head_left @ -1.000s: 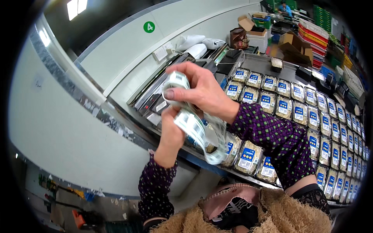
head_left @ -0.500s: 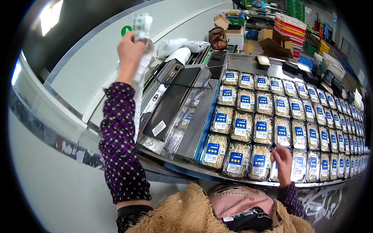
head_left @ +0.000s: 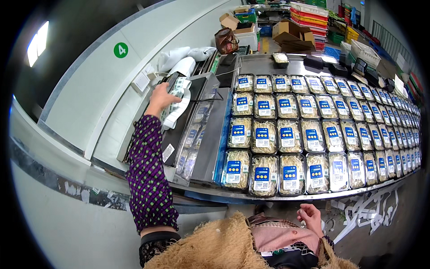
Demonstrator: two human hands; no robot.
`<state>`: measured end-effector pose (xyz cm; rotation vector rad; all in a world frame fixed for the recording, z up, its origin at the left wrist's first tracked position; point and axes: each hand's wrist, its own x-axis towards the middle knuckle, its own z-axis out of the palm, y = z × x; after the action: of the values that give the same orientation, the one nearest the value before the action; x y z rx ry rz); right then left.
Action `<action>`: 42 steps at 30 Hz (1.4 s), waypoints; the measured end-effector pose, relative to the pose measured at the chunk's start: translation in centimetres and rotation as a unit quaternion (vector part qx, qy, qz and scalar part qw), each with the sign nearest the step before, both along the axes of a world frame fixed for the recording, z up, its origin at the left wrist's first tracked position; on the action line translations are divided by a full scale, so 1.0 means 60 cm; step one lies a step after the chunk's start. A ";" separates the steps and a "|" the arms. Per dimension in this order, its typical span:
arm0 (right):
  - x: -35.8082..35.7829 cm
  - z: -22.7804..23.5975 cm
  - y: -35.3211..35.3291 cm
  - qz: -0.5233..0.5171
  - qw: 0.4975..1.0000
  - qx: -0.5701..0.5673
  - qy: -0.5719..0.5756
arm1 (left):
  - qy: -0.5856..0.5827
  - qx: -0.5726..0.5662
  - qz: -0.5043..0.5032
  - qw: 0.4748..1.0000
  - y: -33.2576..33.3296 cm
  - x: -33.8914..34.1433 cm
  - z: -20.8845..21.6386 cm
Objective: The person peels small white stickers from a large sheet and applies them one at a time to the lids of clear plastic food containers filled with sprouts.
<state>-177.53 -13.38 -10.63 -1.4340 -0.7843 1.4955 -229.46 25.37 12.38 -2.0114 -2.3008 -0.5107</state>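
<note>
My left hand [head_left: 160,99] reaches out to the far left and grips a white strip of blue-printed labels [head_left: 176,106], which droops over the top of a grey sealing machine [head_left: 199,134]. My right hand [head_left: 311,217] hangs low by my body, just below the table's front edge [head_left: 268,196], with loosely curled fingers and nothing in it. Rows of clear trays of pale sprouts with blue labels [head_left: 291,134] cover the metal table in front of me.
A white wall panel [head_left: 89,112] runs along the left behind the machine. Cardboard boxes [head_left: 289,29], stacked crates [head_left: 309,13] and a brown bag [head_left: 225,41] stand at the far end. White sacks [head_left: 179,56] lie behind the machine. Torn white strips [head_left: 367,206] litter the floor at right.
My left hand came down from high overhead to the top of the machine, still holding the label strip. My right hand dropped from the front trays to below the table edge.
</note>
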 end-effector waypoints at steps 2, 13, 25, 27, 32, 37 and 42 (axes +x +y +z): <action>0.006 0.015 -0.007 0.010 1.000 0.003 0.001 | 0.008 -0.001 -0.044 0.999 -0.030 0.003 0.008; 0.157 -0.017 -0.226 -0.020 0.997 0.056 -0.045 | 0.155 0.129 0.068 0.977 -0.208 0.087 -0.105; 0.227 -0.081 -0.415 -0.233 0.972 0.008 0.014 | 0.220 0.085 0.120 0.964 -0.207 0.084 -0.109; 0.216 -0.096 -0.408 -0.254 0.967 -0.009 0.018 | 0.237 0.100 0.181 0.949 -0.198 0.071 -0.098; 0.169 -0.097 -0.351 -0.216 0.976 -0.012 0.034 | 0.208 0.040 0.173 0.962 -0.190 0.006 -0.074; 0.130 -0.082 -0.306 -0.160 0.986 0.032 0.030 | 0.168 0.136 0.070 0.974 -0.228 0.022 -0.072; 0.152 -0.067 -0.314 -0.158 0.987 0.011 0.023 | 0.095 0.170 -0.064 0.979 -0.185 0.041 -0.095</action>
<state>-168.38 -32.22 -14.65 -1.4275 -0.5146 1.2678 -227.03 14.27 6.69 -1.9517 -1.8392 -0.6369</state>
